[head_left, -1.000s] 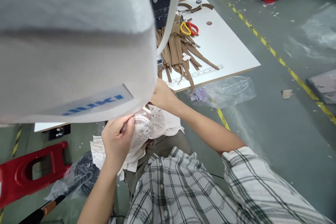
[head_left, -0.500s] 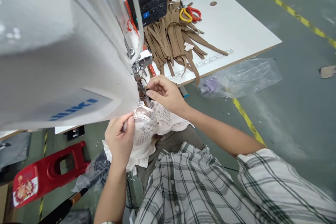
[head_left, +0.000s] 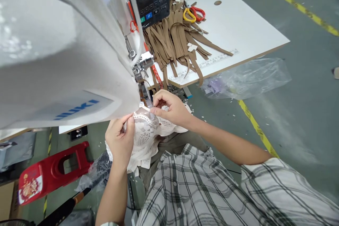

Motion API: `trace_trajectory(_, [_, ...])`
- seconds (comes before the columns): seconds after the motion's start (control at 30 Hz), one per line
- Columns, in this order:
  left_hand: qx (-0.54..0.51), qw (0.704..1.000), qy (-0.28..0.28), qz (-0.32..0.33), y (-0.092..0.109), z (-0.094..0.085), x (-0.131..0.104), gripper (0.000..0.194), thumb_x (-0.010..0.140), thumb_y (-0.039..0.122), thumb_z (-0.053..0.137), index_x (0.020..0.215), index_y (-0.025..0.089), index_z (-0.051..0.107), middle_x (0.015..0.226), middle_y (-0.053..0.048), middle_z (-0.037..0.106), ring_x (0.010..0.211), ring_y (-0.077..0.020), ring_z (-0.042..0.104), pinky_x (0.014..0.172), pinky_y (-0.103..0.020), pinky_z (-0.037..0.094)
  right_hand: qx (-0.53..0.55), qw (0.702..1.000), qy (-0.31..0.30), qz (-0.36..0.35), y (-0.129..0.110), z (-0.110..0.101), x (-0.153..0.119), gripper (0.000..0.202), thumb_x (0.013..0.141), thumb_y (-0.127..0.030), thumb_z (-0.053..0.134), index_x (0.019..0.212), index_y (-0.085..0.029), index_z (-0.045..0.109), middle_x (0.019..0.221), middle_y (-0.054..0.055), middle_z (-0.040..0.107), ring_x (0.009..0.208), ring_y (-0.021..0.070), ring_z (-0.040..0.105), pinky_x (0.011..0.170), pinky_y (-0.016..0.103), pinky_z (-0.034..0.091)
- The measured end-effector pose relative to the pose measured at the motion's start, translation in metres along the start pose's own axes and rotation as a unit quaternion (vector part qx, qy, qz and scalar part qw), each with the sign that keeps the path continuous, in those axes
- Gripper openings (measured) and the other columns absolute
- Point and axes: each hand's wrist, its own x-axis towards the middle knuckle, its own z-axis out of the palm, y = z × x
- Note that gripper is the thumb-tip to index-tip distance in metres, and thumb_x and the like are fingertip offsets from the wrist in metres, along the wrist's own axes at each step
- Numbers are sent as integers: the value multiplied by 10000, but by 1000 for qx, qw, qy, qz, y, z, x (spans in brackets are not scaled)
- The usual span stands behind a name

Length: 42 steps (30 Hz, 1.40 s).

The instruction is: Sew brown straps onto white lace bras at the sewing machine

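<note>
White lace fabric (head_left: pixel 143 136) hangs over my lap, its upper edge at the needle area of a large white sewing machine (head_left: pixel 66 77). My left hand (head_left: pixel 120 139) pinches the fabric's left edge between thumb and fingers, close under the machine head. On the other side, my right hand (head_left: pixel 169 107) has thumb and fingertips together at a thin white strap (head_left: pixel 145 107) beside the metal presser parts (head_left: pixel 144 90). The machine head hides part of the fabric's top edge.
Brown strips (head_left: pixel 172 39) and red-and-yellow scissors (head_left: pixel 194 14) lie on the white table (head_left: pixel 251 31). A control panel (head_left: pixel 152 0) stands behind the machine. Clear plastic (head_left: pixel 249 77) hangs at the table edge. On the floor at left is a red stool (head_left: pixel 55 169).
My right hand has moved down from beside the metal parts to the white strap, and its fingers have closed there. My left hand keeps its pinch, nearly unmoved. The view has shifted slightly.
</note>
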Motion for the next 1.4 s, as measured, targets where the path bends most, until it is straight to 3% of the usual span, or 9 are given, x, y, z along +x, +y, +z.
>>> trace_trajectory(0.4, [-16, 1000, -6, -23, -4, 0, 0, 176, 908, 283, 628, 983, 207, 767, 910, -40, 748, 840, -169, 677, 765, -287, 523, 63, 996, -8, 62, 0, 4, -8, 287, 821, -423, 756, 886, -209, 575, 900, 12, 547, 779, 137, 548, 720, 286, 477])
trace_trajectory(0.47, [-41, 997, -53, -31, -2, -5, -3, 153, 894, 278, 638, 958, 210, 760, 895, -31, 751, 812, -158, 681, 734, -265, 526, 161, 977, -12, 142, -4, 7, -17, 366, 793, -484, 768, 914, -217, 549, 861, -7, 541, 735, 127, 546, 683, 273, 474])
trace_trajectory(0.63, [-83, 969, -233, -4, 6, -17, -20, 144, 813, 314, 729, 907, 204, 723, 677, 28, 668, 518, -86, 518, 473, -201, 365, 366, 860, -52, 352, -17, 10, -45, 425, 781, -541, 755, 893, -209, 514, 681, -76, 450, 494, 46, 315, 473, 190, 287])
trace_trajectory(0.73, [-34, 960, -272, 61, 2, -15, -30, 175, 822, 366, 730, 794, 199, 688, 591, 43, 604, 497, -86, 472, 479, -216, 309, 364, 855, -71, 363, -21, 12, -57, 343, 782, -452, 776, 870, -206, 555, 608, -96, 396, 463, 41, 262, 447, 181, 229])
trace_trajectory(0.8, [46, 970, -208, 116, -6, -9, -35, 286, 863, 379, 682, 653, 195, 619, 539, 31, 555, 505, -101, 462, 494, -241, 268, 305, 900, -59, 306, -21, 14, -66, 248, 826, -416, 738, 868, -220, 592, 600, -81, 431, 476, 64, 367, 469, 198, 324])
trace_trajectory(0.93, [130, 976, 2, 176, -28, 4, -46, 391, 894, 367, 607, 554, 211, 493, 482, 13, 467, 488, -128, 405, 508, -280, 226, 52, 996, -55, 40, -18, 20, -88, 46, 864, -317, 688, 869, -272, 683, 801, 18, 675, 743, 177, 662, 702, 350, 570])
trace_trajectory(1.0, [123, 975, 46, 177, -35, 8, -51, 400, 912, 380, 562, 557, 222, 469, 468, 16, 411, 480, -137, 374, 515, -288, 232, -36, 993, -99, -47, -14, 23, -98, 50, 849, -285, 684, 880, -299, 721, 849, 44, 714, 850, 236, 712, 769, 417, 606])
trace_trajectory(1.13, [99, 984, 45, 142, -40, 12, -60, 458, 952, 460, 488, 560, 226, 449, 493, 14, 370, 499, -147, 361, 529, -304, 233, -55, 985, -149, -73, -8, 28, -106, 153, 833, -233, 686, 941, -320, 752, 780, 44, 710, 901, 286, 745, 792, 450, 623])
trace_trajectory(1.4, [45, 986, 55, 149, -40, 12, -62, 350, 898, 345, 612, 594, 217, 496, 502, 23, 409, 499, -134, 389, 528, -292, 236, -118, 946, -74, -293, -31, 35, -96, 346, 851, -73, 649, 1137, -265, 687, 795, 47, 692, 926, 234, 743, 694, 323, 613])
